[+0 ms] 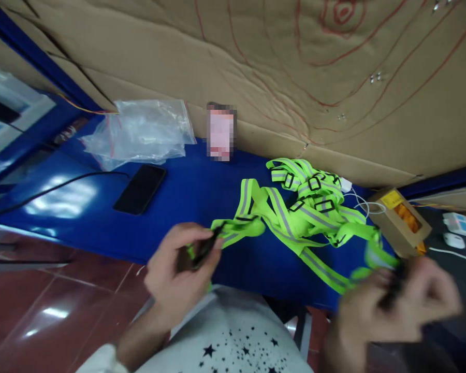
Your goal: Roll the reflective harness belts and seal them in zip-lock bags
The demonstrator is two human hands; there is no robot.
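A tangle of neon-green reflective straps (283,212) with grey stripes and black buckles lies on the blue tabletop. My left hand (182,264) pinches a black buckle (209,248) at the near left end of one strap. Smeared by motion, my right hand (399,300) is closed around a dark piece (392,287), seemingly a buckle, where another strap ends at the right. Between the two hands the straps run slack across the table edge region. Several more buckles sit in the pile behind.
On the blue table (194,191) lie a black phone (140,189) beside a dark cable, and clear plastic bags (147,129). A blurred-out pinkish item (221,133) leans on the cardboard wall (159,52). At right are a cardboard box (399,220) and a white mouse-like object (454,240).
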